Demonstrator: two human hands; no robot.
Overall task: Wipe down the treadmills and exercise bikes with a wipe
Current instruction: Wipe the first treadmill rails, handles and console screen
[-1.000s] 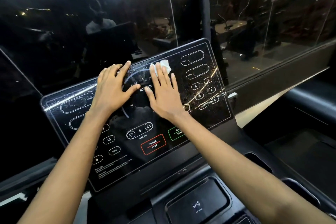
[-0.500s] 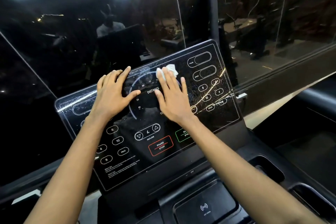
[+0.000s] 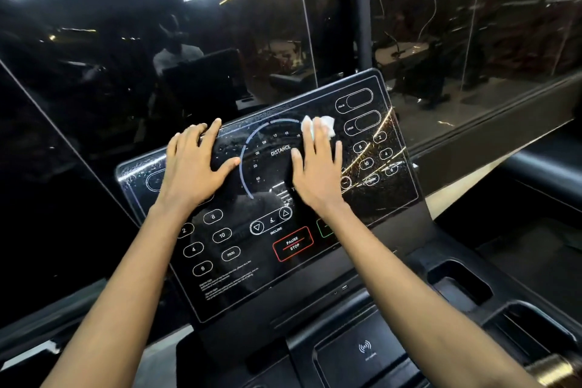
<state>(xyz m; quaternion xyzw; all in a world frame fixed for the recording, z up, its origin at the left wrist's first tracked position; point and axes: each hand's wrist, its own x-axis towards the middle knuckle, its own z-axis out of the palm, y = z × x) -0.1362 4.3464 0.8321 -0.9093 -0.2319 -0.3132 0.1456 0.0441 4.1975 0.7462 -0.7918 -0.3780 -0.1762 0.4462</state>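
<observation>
Panel-wiping step: the right hand, fingers straight, presses the wipe onto the treadmill panel; the left hand lies flat, holding nothing. Next, probably a firm sweep over the speckled buttons.

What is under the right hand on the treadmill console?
A white wipe, pressed to the console; only its crumpled edge shows past the fingertips. The rest, and any markings beneath the palm, are covered.
</observation>
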